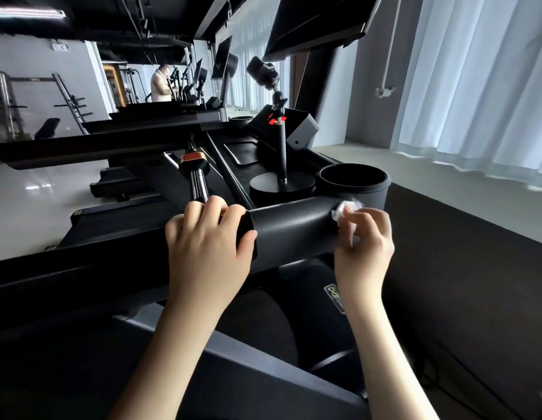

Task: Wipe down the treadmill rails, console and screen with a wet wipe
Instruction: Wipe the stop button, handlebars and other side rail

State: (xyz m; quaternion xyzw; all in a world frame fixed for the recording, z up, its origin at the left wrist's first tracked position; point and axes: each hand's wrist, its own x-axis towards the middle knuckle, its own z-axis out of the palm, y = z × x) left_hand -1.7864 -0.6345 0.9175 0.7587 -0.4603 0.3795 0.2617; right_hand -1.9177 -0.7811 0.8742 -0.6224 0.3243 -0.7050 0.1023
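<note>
Filling most of the view is a black treadmill (81,280), and its lower parts are too dark to tell apart. White curtains (475,86) hang along the right side and run off the edge. The screen (318,22) sits up top with its upper part cut off, so what it shows cannot be seen. Below it lies the console (242,153), dark and hard to make out. A thick black rail (290,231) runs across the middle. A round cup holder (354,180) sits just behind the rail's right end. Beside it stands a small camera on a pole (281,153), which blocks part of the console. A shiny silver bar (198,184) with an orange band pokes out behind the left hand (206,241). Far off on the left is a person (160,83), too small and blurry to tell much. The left hand grips the rail, with its fingers curled over the top and its thumb on the front. Its fingertips are hidden behind the rail. The right hand (365,247) pinches a white wet wipe (344,209) in bent fingers and holds it against the rail near the cup holder. The wipe is scrunched up and a bit blurry.
</note>
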